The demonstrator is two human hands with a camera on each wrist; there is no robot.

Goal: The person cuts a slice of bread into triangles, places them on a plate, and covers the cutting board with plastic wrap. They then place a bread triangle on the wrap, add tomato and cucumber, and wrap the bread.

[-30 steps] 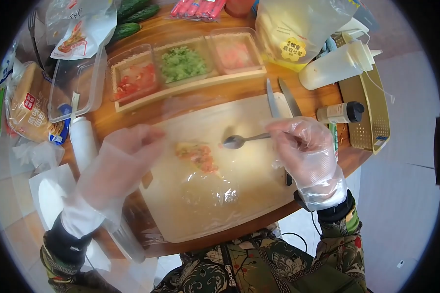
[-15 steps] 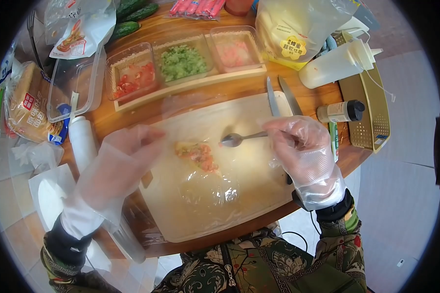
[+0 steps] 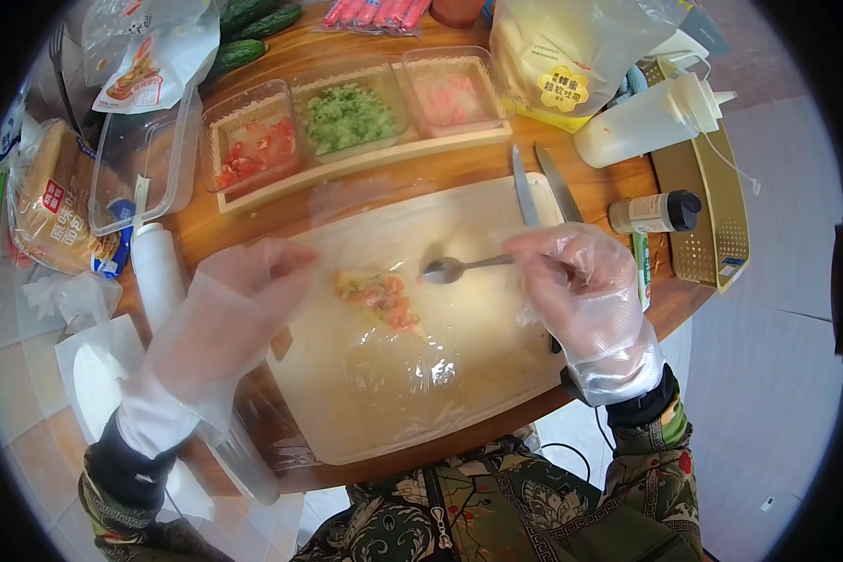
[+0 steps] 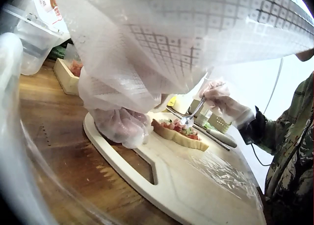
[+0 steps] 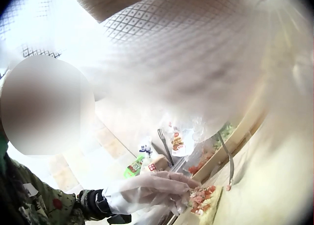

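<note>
Diced red, pink and green topping lies on a piece of bread (image 4: 184, 140), set on the white cutting board (image 3: 482, 365). My gloved right hand (image 3: 581, 295) pinches the handle of a metal spoon (image 3: 443, 270), whose bowl hangs to the right of the topping (image 3: 381, 300). In the left wrist view the spoon bowl comes close over the bread. My gloved left hand (image 3: 244, 304) is at the board's left side, fingers loosely bent and holding nothing, close to the bread's left end. Clear plastic film (image 3: 412, 370) spreads over the board in front of the bread.
Behind the board, a wooden tray (image 3: 347, 171) holds containers of diced red, green and pink food. Two knives (image 3: 557, 184), a seasoning jar (image 3: 642, 214) and a squeeze bottle (image 3: 637, 126) lie at right. Bagged bread (image 3: 61, 206) and a plastic-wrap roll (image 3: 159, 272) lie at left.
Both hands, the spoon and the bread stay almost in place. Only a very slight shift of the head view shows.
</note>
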